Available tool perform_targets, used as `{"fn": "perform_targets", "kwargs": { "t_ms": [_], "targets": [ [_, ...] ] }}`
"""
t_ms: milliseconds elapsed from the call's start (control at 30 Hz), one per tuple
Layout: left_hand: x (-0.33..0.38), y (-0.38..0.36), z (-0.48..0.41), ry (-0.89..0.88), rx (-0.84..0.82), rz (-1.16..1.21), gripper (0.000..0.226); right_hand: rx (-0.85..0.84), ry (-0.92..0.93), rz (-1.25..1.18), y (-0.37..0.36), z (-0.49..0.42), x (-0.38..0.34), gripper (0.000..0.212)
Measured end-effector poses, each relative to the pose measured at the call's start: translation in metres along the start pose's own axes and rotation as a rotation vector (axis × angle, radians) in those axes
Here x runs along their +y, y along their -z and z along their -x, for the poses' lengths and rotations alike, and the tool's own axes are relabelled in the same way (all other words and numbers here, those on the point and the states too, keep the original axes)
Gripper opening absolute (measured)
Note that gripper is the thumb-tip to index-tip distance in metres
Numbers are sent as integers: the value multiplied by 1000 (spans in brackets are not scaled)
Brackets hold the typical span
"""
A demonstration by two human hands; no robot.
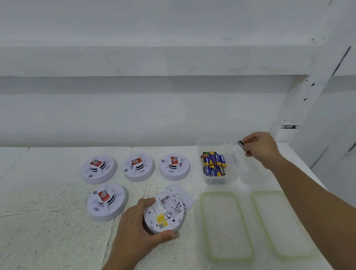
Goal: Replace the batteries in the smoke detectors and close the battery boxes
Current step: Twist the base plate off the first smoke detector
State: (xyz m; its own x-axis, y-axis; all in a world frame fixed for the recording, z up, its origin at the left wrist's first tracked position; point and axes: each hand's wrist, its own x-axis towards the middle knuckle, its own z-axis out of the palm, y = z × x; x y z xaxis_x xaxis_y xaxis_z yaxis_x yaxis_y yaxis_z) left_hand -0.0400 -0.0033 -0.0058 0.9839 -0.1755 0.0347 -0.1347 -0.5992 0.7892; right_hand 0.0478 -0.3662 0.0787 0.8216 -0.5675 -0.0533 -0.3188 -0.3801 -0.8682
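Worktop (50,210) with the clear box (216,181) of batteries (213,164) as our landmark. Left of and nearer than the box, we see the left hand (136,231) curled around an upturned smoke detector (164,214), its battery bay uncovered. Just right of the box, the right hand (260,147) pinches one battery (241,144). Four more detectors (100,168) sit left of the box; two lids (226,227) lie nearer than it.

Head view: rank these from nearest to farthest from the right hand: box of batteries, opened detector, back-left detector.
From the right hand, which pinches a battery:
1. box of batteries, just to the hand's left.
2. opened detector, front centre, gripped by the left hand.
3. back-left detector, at the far left end of the back row.
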Motion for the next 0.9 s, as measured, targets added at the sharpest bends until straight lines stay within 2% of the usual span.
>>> {"fn": "perform_targets", "kwargs": {
  "t_ms": [100, 267, 467, 733, 900],
  "targets": [
    [-1, -2, -2, 5, 13, 2, 96, -23, -93, 127, -4, -14, 16, 5],
    [0, -2, -4, 10, 18, -5, 98, -41, -57, 270, -24, -29, 27, 13],
    [0, -3, -4, 36, 12, -22, 97, -27, -60, 303, -33, -35, 36, 21],
    [2, -1, -3, 38, 6, -31, 98, -29, -42, 319, -28, -32, 31, 21],
    [2, -1, -3, 22, 4, -23, 99, 16, 92, 419, -21, -21, 16, 22]
  ]
}}
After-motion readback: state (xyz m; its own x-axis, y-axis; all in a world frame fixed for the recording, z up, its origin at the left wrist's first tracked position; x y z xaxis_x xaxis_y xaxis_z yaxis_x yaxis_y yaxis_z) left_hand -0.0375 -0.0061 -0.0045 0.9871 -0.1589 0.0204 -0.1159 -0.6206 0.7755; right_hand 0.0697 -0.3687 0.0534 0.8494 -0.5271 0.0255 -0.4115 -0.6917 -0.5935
